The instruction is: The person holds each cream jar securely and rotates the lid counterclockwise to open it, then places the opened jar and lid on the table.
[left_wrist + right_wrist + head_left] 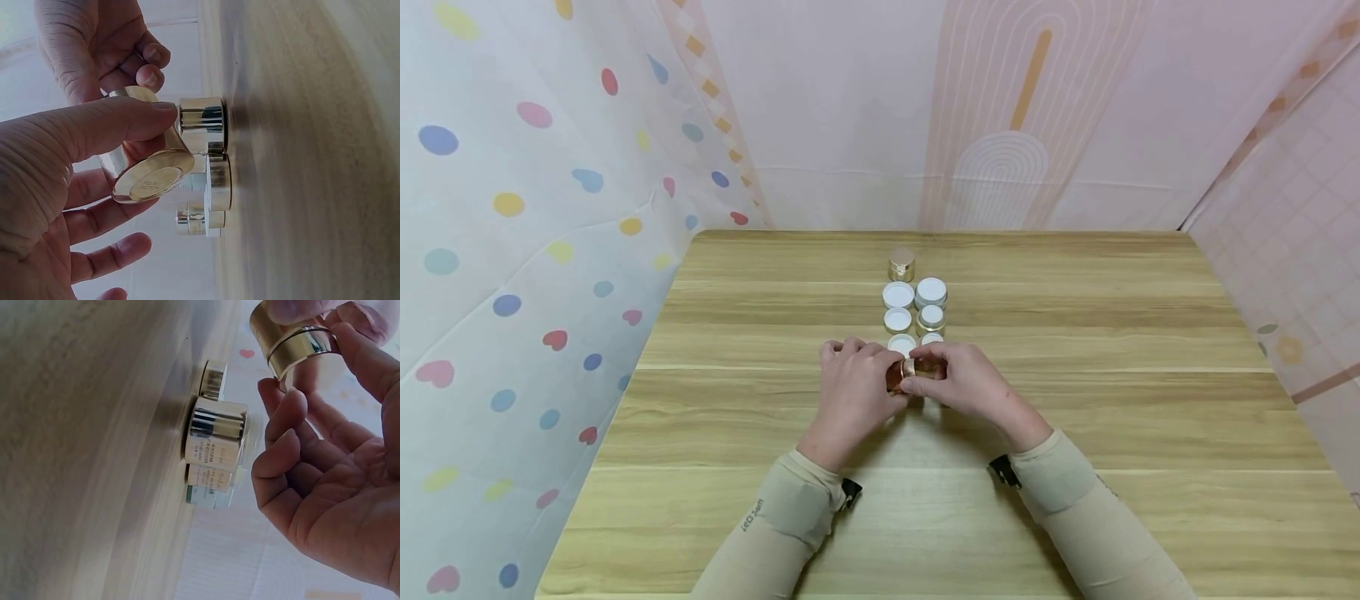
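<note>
Both hands meet over the near end of two rows of jars and lids. My left hand [857, 379] grips a shiny gold cosmetic jar [150, 178] by its base, thumb across its side, with the bottom facing the left wrist camera. At the jar's other end, my right hand [966, 379] pinches the gold lid [304, 350] between thumb and fingers. A dark seam runs between lid and base in the right wrist view. The jar is tipped on its side above the table.
Upturned lids with white insides [898, 295] form the left row. Beside them stand jars with white tops [932, 292]. A closed gold jar [902, 265] stands at the far end. The wooden table [737, 517] meets patterned cloth [850, 100] behind and at the sides.
</note>
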`<state>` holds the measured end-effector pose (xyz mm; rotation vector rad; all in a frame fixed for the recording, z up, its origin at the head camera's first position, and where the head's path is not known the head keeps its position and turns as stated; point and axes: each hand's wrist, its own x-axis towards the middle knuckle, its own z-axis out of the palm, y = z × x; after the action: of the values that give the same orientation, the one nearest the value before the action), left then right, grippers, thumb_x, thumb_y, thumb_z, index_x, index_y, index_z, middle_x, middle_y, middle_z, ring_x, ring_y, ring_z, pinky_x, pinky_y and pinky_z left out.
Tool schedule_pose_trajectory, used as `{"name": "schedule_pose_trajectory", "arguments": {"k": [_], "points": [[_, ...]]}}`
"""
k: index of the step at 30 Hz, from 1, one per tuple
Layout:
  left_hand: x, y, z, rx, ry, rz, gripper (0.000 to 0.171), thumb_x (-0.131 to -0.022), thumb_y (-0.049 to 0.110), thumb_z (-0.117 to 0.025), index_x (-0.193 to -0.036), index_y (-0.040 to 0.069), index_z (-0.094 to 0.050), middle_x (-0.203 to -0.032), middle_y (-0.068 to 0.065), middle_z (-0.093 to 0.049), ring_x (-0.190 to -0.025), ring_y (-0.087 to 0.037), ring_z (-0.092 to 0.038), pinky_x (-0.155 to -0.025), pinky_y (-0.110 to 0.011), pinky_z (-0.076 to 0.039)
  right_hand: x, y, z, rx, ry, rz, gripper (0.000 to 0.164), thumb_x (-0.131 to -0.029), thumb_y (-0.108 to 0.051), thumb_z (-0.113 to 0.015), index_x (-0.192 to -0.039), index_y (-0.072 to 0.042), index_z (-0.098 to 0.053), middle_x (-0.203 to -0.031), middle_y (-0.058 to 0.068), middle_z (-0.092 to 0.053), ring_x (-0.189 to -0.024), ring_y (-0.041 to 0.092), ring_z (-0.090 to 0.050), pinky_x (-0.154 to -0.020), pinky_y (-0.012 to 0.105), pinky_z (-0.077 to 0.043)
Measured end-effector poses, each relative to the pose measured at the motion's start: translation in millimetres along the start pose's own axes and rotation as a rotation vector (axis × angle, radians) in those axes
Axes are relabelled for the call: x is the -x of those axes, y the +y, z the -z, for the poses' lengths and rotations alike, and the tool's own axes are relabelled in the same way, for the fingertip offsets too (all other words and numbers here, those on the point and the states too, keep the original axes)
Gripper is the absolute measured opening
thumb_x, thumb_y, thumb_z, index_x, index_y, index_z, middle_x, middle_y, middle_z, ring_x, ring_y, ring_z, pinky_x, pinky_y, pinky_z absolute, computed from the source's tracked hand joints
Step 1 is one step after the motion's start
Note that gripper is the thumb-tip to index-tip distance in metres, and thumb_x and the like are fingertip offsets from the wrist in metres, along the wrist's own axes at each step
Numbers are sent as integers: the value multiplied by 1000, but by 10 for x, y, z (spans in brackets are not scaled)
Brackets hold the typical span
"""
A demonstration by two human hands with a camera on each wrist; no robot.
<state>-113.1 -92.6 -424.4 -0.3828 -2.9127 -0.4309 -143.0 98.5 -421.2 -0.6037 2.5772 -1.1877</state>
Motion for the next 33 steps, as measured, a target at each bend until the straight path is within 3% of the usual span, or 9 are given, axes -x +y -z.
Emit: {"name": "schedule_pose_trajectory", "arguments": {"k": [4, 9, 15, 18, 28, 33], "points": [[6, 7, -3, 5, -17, 2, 45, -73, 35, -98, -112, 21, -81, -112, -1, -80, -109, -30, -65, -110, -59, -37, 11, -7, 6, 5, 1, -3, 43, -90, -31, -88, -125, -10, -75, -88, 1, -72, -72, 11, -58, -65, 25, -48], [7, -22, -6, 13, -13, 15, 47, -73, 35, -98, -114, 19, -81, -115, -2, -79, -110, -29, -65, -108, -58, -38, 28, 5, 51, -49, 2, -13, 42, -89, -26, -88, -126, -11, -74, -93, 5, -72, -74, 13, -59, -62, 25, -49], [-4, -60, 17, 16, 14, 52, 50, -74, 37, -97, -118, 20, -80, -115, -1, -78, -110, -28, -64, -104, -55, -37, 30, 56, 106, -114, 36, -13, 55, -91, -19, -87, -141, -8, -67, -115, 12, -74, -77, 13, -62, -61, 24, -52], [-5, -63, 26, 20, 20, 57, 51, -74, 38, -96, -118, 19, -80, -115, -2, -78, -110, -28, -65, -104, -55, -38, 33, 72, 118, -121, 46, -2, 58, -92, -19, -86, -144, -8, -66, -110, 13, -72, -77, 14, -62, -61, 24, -52], [-8, -76, 17, 31, 32, 80, 53, -73, 38, -98, -118, 18, -78, -116, -3, -78, -113, -30, -65, -106, -57, -37, 43, 97, 130, -105, 97, -14, 42, -90, -21, -88, -125, -5, -71, -100, 8, -71, -78, 14, -60, -64, 23, -49], [-17, -85, 19, 33, 25, 97, 56, -72, 40, -98, -118, 18, -77, -119, -4, -78, -115, -31, -65, -107, -58, -37, 50, 96, 135, -69, 106, -36, 36, -86, -22, -91, -112, -10, -69, -97, 5, -70, -84, 20, -62, -70, 27, -49]]}}
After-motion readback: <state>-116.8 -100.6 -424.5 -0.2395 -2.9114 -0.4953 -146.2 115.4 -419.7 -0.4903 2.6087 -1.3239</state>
